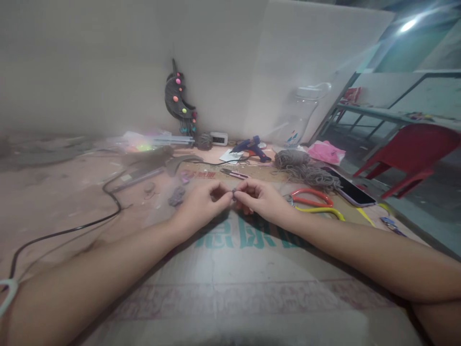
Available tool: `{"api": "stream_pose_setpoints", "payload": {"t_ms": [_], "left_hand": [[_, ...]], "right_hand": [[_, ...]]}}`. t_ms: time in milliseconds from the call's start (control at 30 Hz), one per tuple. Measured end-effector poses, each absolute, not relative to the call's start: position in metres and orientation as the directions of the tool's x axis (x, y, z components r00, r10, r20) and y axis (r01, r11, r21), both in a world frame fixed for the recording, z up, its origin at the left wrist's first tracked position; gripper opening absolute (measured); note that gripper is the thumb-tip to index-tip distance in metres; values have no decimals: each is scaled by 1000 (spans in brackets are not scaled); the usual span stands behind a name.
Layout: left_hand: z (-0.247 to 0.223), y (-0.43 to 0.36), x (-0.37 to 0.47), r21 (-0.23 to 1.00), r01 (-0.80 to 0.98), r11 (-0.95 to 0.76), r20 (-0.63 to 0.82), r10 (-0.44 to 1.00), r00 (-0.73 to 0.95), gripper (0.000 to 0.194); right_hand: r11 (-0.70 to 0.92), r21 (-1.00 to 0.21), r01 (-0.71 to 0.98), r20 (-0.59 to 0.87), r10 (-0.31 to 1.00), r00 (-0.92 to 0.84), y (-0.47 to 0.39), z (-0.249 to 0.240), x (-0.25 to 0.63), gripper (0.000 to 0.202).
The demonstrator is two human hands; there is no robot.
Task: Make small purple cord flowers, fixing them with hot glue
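My left hand (205, 199) and my right hand (264, 198) meet at the middle of the cardboard (237, 269). Thumb and forefinger of each are pinched together on a small grey piece of yarn (234, 193), mostly hidden by the fingertips. Left of my left hand lies a small clump of grey yarn (176, 196). Just beyond the fingers is a slim pair of tweezers (235, 174). Close to my right wrist rest pliers or cutters with one red and one yellow handle (313, 196).
A blue glue gun (251, 148), a grey yarn skein (306, 168), a phone (351, 190) and a clear bottle (302, 115) stand or lie farther back. A dark crescent ornament (176, 98) leans at the wall. A black cable (72, 229) crosses the left side. A red chair (414, 154) stands beyond the table.
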State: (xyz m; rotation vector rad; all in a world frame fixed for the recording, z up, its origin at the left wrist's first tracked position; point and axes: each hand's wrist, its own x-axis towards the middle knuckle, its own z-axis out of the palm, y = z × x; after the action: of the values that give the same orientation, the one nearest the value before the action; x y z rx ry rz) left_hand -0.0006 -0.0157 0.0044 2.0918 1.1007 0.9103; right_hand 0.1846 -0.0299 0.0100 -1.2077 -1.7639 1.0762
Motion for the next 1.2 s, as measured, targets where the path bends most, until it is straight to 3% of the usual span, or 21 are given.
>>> {"api": "stream_pose_setpoints", "payload": {"t_ms": [133, 367, 500, 767, 1067, 1200], "left_hand": [[4, -16, -1, 753, 461, -470, 272, 860, 433, 20], [4, -15, -1, 779, 387, -492, 325, 847, 421, 26], [3, -14, -1, 780, 378, -498, 332, 842, 424, 26], [2, -13, -3, 800, 363, -477, 318, 851, 418, 33], [2, -12, 1, 836, 353, -420, 296, 887, 354, 22], [1, -9, 2, 879, 288, -379, 272, 896, 350, 22]], "right_hand": [[223, -909, 352, 117, 947, -299, -29, 8, 185, 13], [198, -960, 199, 126, 937, -326, -24, 7, 190, 28], [182, -968, 175, 120, 941, -315, -24, 5, 190, 26], [168, -968, 188, 109, 951, -288, -21, 3, 190, 24], [197, -963, 182, 146, 954, -262, -22, 7, 190, 38], [235, -944, 230, 194, 963, -184, -18, 9, 194, 34]]}}
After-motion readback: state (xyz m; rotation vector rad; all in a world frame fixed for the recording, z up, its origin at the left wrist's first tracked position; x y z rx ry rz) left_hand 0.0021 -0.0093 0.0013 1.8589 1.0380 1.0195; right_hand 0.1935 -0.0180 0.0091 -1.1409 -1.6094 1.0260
